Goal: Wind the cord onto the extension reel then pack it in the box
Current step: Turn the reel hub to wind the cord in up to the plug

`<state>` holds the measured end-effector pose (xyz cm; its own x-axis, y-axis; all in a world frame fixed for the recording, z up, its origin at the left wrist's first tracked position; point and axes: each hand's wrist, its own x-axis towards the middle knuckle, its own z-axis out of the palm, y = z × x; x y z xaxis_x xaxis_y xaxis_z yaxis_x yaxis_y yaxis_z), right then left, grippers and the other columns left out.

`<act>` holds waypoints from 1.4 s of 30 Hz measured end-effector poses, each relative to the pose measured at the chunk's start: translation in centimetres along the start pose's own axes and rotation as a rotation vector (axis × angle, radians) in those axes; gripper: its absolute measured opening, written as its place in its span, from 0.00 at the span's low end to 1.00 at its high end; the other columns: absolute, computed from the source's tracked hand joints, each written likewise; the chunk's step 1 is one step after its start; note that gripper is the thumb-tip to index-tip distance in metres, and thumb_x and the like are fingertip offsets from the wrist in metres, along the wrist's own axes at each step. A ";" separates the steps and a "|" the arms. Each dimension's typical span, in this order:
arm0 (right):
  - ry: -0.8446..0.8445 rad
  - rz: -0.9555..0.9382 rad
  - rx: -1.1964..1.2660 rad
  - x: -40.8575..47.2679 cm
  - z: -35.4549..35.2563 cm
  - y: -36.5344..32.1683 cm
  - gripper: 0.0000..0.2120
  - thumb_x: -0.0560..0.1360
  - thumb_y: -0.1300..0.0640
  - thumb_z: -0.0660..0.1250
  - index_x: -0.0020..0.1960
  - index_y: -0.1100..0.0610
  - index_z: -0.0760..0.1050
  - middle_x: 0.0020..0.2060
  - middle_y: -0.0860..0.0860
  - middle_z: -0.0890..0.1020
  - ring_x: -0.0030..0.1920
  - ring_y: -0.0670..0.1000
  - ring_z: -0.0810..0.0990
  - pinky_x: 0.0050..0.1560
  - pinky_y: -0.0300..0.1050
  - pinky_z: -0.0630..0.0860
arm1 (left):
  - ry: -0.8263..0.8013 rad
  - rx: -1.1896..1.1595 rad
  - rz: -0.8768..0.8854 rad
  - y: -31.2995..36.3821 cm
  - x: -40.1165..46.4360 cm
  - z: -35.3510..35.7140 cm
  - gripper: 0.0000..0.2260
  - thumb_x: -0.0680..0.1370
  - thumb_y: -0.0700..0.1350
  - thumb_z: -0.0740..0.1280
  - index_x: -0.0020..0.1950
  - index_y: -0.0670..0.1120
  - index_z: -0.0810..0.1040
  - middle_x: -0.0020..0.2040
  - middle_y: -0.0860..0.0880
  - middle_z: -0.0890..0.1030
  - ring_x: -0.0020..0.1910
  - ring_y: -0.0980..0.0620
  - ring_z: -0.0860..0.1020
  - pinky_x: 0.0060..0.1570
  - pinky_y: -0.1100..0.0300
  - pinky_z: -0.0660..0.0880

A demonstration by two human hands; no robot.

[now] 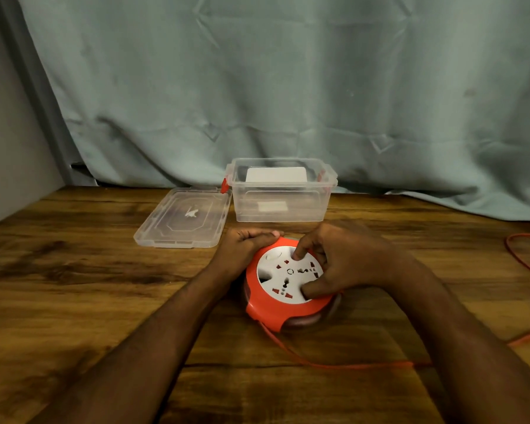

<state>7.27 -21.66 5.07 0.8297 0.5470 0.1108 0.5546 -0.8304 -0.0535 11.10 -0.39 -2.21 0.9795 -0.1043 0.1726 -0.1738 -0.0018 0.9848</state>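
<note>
A round orange extension reel (268, 310) with a white socket face lies flat on the wooden table (74, 286). My left hand (245, 246) grips its far left rim. My right hand (346, 264) rests on the white face, a fingertip and the thumb pressed into its recesses. The orange cord (334, 365) leaves the reel's near side, runs right under my right forearm and loops at the table's right edge. Behind the reel stands the clear plastic box (282, 206), open, with red latches.
The box's clear lid (184, 218) lies flat to the left of the box. A grey-green curtain (288, 87) hangs behind the table. A grey wall closes the left side.
</note>
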 end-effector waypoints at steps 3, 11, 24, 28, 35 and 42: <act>0.033 0.027 -0.026 0.1 0.2 -0.4 0.32 0.60 0.27 0.73 0.60 0.41 0.79 0.49 0.37 0.74 0.45 0.40 0.70 0.41 0.40 0.66 | 0.027 -0.013 0.009 0.0 0.1 -0.1 0.07 0.78 0.40 0.71 0.53 0.42 0.87 0.48 0.46 0.89 0.46 0.50 0.87 0.44 0.61 0.82; 0.057 0.049 -0.097 0.5 0.5 -1.0 0.28 0.60 0.23 0.69 0.44 0.46 0.78 0.44 0.42 0.79 0.44 0.45 0.74 0.42 0.43 0.66 | 0.049 0.002 0.037 -0.1 0.1 0.0 0.07 0.79 0.41 0.70 0.54 0.43 0.87 0.48 0.46 0.89 0.47 0.48 0.87 0.44 0.61 0.83; 0.085 0.068 -0.038 1.1 1.3 -1.4 0.25 0.68 0.25 0.64 0.39 0.48 0.78 0.38 0.42 0.80 0.36 0.43 0.77 0.32 0.34 0.65 | 0.040 0.003 0.022 0.1 -0.1 -0.1 0.06 0.80 0.43 0.70 0.51 0.49 0.88 0.46 0.49 0.89 0.44 0.51 0.88 0.40 0.64 0.82; 0.014 0.049 0.071 0.8 -0.2 -0.2 0.08 0.71 0.42 0.73 0.49 0.40 0.79 0.39 0.36 0.77 0.41 0.40 0.78 0.32 0.34 0.68 | 0.031 0.023 0.020 0.2 -0.1 -0.1 0.07 0.80 0.44 0.70 0.54 0.46 0.88 0.46 0.48 0.89 0.44 0.50 0.88 0.40 0.63 0.82; -0.093 -0.038 0.194 0.4 -0.3 0.6 0.26 0.71 0.50 0.74 0.67 0.36 0.73 0.32 0.23 0.74 0.36 0.28 0.75 0.28 0.27 0.69 | -0.035 0.044 0.003 0.4 -0.3 0.0 0.09 0.81 0.44 0.69 0.57 0.43 0.86 0.50 0.47 0.89 0.48 0.49 0.87 0.44 0.60 0.82; -0.088 -0.039 0.270 0.2 -0.5 0.6 0.26 0.68 0.47 0.78 0.64 0.35 0.76 0.40 0.25 0.77 0.37 0.29 0.76 0.29 0.26 0.70 | -0.017 0.014 -0.006 0.5 -0.3 0.1 0.09 0.80 0.43 0.70 0.56 0.42 0.87 0.49 0.46 0.89 0.46 0.49 0.87 0.41 0.62 0.81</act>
<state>7.74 -22.10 5.55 0.8029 0.5952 0.0325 0.5734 -0.7563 -0.3150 10.69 -0.42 -1.80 0.9786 -0.1213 0.1660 -0.1692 -0.0159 0.9855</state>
